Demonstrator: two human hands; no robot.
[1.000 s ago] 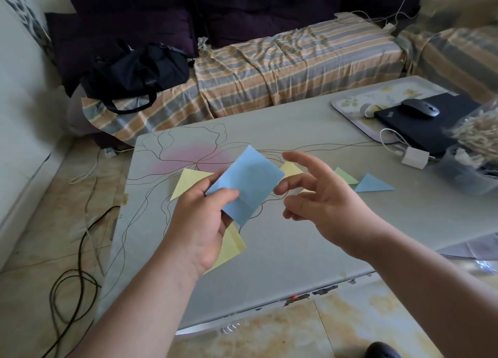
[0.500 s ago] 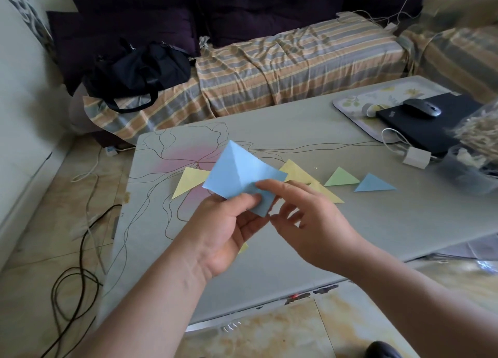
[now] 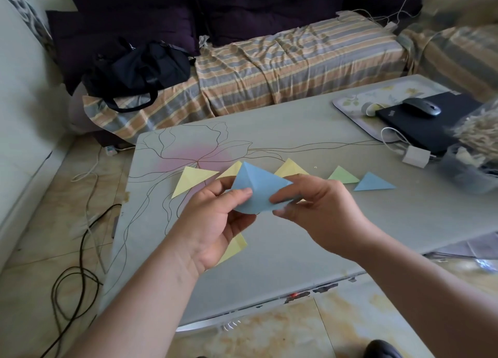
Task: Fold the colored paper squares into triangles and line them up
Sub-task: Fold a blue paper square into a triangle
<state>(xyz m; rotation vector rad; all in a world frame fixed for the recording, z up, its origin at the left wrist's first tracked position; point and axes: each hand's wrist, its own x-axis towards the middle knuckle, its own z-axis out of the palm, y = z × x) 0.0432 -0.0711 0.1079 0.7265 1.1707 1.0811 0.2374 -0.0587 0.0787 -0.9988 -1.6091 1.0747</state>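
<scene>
A blue paper square [image 3: 256, 189] is held in the air above the grey table [image 3: 310, 249], bent along a diagonal crease. My left hand [image 3: 215, 220] pinches its left corner between thumb and fingers. My right hand [image 3: 315, 206] pinches its right side. Folded triangles lie in a row on the table behind: a yellow triangle [image 3: 192, 179] at the left, two more yellow ones partly hidden by the blue paper, a green triangle [image 3: 343, 175] and a blue triangle [image 3: 373, 183] at the right. A flat yellow paper [image 3: 234, 247] shows under my left hand.
At the table's right end are a patterned tray [image 3: 350, 106], a black laptop [image 3: 420, 125] with a mouse [image 3: 421, 106], a white charger [image 3: 416, 156] and a plastic tub [image 3: 469, 169]. A striped sofa [image 3: 283, 69] with a black bag [image 3: 137, 69] stands behind. Cables [image 3: 75, 271] lie on the floor at the left.
My right hand came in from open and took hold of the blue paper. The flat blue square has been bent along its diagonal between both hands.
</scene>
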